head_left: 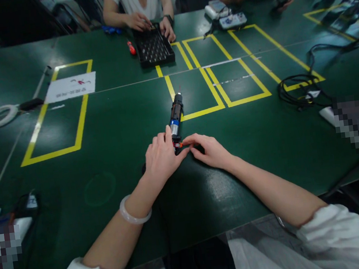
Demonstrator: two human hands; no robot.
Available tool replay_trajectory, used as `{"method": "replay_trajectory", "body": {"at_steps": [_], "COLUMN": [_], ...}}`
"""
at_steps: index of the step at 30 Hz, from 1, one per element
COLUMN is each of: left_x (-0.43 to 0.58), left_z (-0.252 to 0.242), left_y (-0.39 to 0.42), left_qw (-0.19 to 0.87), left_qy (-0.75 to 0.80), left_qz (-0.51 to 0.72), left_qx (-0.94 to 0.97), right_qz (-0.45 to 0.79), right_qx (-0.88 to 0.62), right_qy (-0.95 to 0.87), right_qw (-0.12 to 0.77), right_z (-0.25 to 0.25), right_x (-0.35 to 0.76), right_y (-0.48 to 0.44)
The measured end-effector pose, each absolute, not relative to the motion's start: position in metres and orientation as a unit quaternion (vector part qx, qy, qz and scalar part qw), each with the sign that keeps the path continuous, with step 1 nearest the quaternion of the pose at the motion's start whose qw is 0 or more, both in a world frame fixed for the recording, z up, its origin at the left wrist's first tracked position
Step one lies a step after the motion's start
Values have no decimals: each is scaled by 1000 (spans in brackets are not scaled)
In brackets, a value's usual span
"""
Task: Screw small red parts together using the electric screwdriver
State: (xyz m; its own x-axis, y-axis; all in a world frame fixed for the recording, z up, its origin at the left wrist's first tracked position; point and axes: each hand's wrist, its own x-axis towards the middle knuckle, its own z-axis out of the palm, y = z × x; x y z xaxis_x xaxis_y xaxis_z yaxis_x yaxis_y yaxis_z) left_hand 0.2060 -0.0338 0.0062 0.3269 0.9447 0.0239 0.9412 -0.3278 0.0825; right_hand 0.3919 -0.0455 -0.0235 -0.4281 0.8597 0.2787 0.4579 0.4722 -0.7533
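A slim tool (pixel 175 114), black with a blue and silver band, lies on the green table (pixel 126 128) with its thin tip pointing away from me. My left hand (pixel 162 154) rests over the left side of its near end, fingers wrapped against it. At the same end, a small red and orange part (pixel 178 144) shows between my hands. My right hand (pixel 209 149) is curled from the right, its index fingertip touching that part and its thumb near my left thumb. The tool's lowest end is partly hidden by my hands.
Across the table a person's hands work at a black tray (pixel 156 50), beside a red screwdriver (pixel 131 48). Yellow tape outlines mark the table. A paper sheet (pixel 70 87) lies left, a coiled black cable (pixel 298 91) right. Another person sits at the back right.
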Motion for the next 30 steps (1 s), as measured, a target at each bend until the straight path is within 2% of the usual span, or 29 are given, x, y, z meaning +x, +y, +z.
{"method": "replay_trajectory", "body": {"at_steps": [6, 16, 30], "left_x": [203, 170, -9], "left_z": [12, 20, 23], "left_y": [-29, -11, 47], "left_qw": [27, 71, 118], "left_qy": [579, 593, 797], "left_qz": [-20, -65, -120], "left_qx": [814, 800, 580], "right_qz": [360, 360, 369], "right_qx": [-383, -420, -424], "right_qy": [-773, -753, -751], "right_qw": [354, 355, 348], "right_z": [-27, -30, -30], "right_x": [393, 401, 401], "right_y": [-43, -39, -37]}}
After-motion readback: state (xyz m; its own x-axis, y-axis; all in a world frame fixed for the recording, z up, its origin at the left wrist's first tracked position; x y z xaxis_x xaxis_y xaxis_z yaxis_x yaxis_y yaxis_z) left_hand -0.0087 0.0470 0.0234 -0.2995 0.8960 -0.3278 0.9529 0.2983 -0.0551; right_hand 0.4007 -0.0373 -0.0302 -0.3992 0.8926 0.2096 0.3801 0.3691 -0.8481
